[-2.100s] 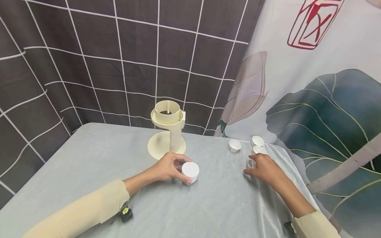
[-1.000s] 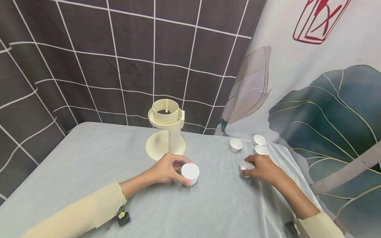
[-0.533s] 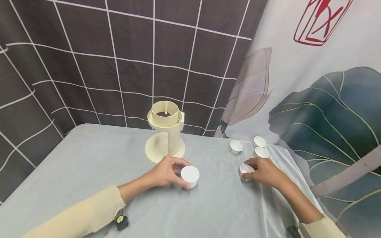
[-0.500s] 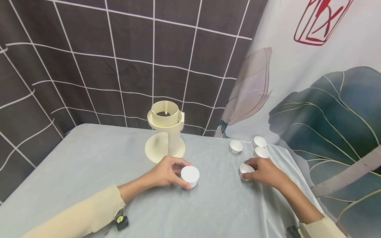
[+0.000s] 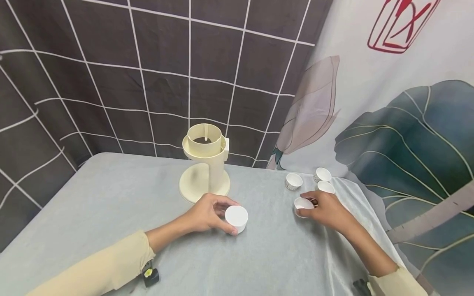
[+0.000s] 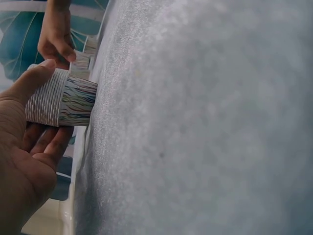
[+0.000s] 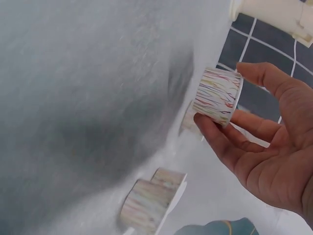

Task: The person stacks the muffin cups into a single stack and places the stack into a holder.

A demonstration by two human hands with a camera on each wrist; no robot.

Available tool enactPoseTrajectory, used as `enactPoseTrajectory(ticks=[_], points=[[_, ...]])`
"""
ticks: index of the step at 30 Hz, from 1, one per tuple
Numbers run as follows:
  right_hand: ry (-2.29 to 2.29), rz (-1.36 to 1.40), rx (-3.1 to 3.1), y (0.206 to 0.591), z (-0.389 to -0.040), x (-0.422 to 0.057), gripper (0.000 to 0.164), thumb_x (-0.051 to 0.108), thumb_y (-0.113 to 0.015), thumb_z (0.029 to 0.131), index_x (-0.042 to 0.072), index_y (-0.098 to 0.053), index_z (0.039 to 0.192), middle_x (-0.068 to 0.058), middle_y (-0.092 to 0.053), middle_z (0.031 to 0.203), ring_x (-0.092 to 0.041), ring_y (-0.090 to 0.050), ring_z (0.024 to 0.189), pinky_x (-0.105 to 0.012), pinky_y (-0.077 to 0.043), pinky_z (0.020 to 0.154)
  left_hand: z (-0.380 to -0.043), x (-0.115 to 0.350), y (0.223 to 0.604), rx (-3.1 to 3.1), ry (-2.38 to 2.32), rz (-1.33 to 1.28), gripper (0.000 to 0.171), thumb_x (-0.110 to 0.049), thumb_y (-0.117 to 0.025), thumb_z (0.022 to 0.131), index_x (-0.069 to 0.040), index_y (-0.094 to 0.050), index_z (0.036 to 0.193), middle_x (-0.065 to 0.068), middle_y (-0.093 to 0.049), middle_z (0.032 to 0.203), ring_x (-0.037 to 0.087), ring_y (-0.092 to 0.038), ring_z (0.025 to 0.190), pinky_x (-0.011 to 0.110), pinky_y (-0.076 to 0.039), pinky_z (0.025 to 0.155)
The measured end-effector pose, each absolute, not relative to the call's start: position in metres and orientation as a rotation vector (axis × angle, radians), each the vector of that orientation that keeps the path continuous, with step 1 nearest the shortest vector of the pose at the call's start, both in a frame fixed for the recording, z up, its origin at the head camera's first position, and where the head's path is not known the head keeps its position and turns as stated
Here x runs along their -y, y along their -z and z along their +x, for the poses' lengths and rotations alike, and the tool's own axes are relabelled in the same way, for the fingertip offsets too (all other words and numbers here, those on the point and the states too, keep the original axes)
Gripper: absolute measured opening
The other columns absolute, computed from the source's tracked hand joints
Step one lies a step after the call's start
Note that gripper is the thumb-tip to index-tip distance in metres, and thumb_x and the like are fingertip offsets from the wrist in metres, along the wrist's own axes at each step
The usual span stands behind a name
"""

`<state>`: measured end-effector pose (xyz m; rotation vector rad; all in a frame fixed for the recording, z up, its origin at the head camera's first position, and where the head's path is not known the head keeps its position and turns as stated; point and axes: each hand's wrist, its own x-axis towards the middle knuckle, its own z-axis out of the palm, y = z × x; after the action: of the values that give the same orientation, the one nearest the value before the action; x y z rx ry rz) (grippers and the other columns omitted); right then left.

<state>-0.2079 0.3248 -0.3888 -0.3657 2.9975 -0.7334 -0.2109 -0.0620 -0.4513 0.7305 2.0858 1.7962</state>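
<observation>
In the head view my left hand (image 5: 205, 213) holds a stack of nested paper baking cups (image 5: 237, 216) at the middle of the table, thumb on the near side. The left wrist view shows many white rims packed together, with the colour-streaked wall of the end cup (image 6: 78, 103) low against the cloth. My right hand (image 5: 327, 209) pinches a single paper baking cup (image 5: 303, 202) by its rim between thumb and fingers. In the right wrist view this cup (image 7: 218, 95) has coloured streaks and appears raised off the cloth.
Behind my left hand stands a cream holder (image 5: 205, 162) with an open ring on a post and round base. Several loose paper cups (image 5: 293, 181) stand at the back right, near the table's edge. Grey cloth (image 5: 111, 197) covers the table; dark checked fabric hangs behind.
My right hand has taken hold of the nearest loose cup, shifted it left and now lifted it slightly. My left hand still holds the stack in place.
</observation>
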Motion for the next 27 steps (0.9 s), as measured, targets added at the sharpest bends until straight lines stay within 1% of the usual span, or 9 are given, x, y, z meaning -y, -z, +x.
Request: enactPoseTrajectory(ticks=[4, 9, 18, 23, 27], points=[[0.774, -0.373, -2.998, 0.387, -0.208, -0.314, 0.058, 0.029, -0.095, 0.085, -0.004, -0.08, 0.13, -0.018, -0.085, 0.118, -0.032, -0.083, 0.105, -0.032, -0.063, 0.079, -0.211, 0.063, 0.451, -2.091, -1.794, 0.72, 0.061, 0.0, -0.105, 0.068, -0.001, -0.083, 0.124, 0.012, -0.086, 0.121, 0.009, -0.08, 0.102, 0.022, -0.067, 0.095], [0.855, -0.363, -2.993, 0.384, -0.206, -0.299, 0.059, 0.028, -0.095, 0.086, -0.004, -0.079, 0.133, -0.017, -0.085, 0.12, -0.032, -0.085, 0.106, -0.028, -0.065, 0.082, -0.211, 0.063, 0.45, -2.085, -1.797, 0.743, 0.059, 0.0, -0.105, 0.069, 0.001, -0.083, 0.124, 0.014, -0.086, 0.12, 0.009, -0.08, 0.102, 0.024, -0.067, 0.096], [1.003, -0.358, -2.971, 0.383, -0.204, -0.272, 0.053, 0.027, -0.095, 0.087, 0.0, -0.081, 0.131, -0.014, -0.085, 0.119, -0.028, -0.086, 0.1, -0.024, -0.065, 0.079, -0.21, 0.064, 0.449, -2.088, -1.795, 0.718, 0.06, 0.001, -0.105, 0.068, -0.001, -0.084, 0.124, 0.012, -0.086, 0.122, 0.01, -0.08, 0.103, 0.024, -0.068, 0.096], [1.05, -0.374, -2.977, 0.382, -0.202, -0.256, 0.055, 0.027, -0.095, 0.087, -0.001, -0.08, 0.133, -0.017, -0.084, 0.121, -0.029, -0.085, 0.099, -0.025, -0.065, 0.079, -0.21, 0.064, 0.449, -2.078, -1.801, 0.731, 0.06, 0.002, -0.105, 0.068, 0.0, -0.083, 0.124, 0.013, -0.086, 0.121, 0.01, -0.08, 0.103, 0.024, -0.068, 0.096], [1.074, -0.418, -2.977, 0.381, -0.2, -0.246, 0.056, 0.028, -0.095, 0.088, 0.0, -0.08, 0.135, -0.015, -0.083, 0.125, -0.025, -0.085, 0.098, -0.03, -0.069, 0.083, -0.212, 0.063, 0.451, -2.08, -1.794, 0.756, 0.059, 0.001, -0.105, 0.069, 0.002, -0.083, 0.123, 0.014, -0.085, 0.12, 0.009, -0.08, 0.102, 0.023, -0.068, 0.095]])
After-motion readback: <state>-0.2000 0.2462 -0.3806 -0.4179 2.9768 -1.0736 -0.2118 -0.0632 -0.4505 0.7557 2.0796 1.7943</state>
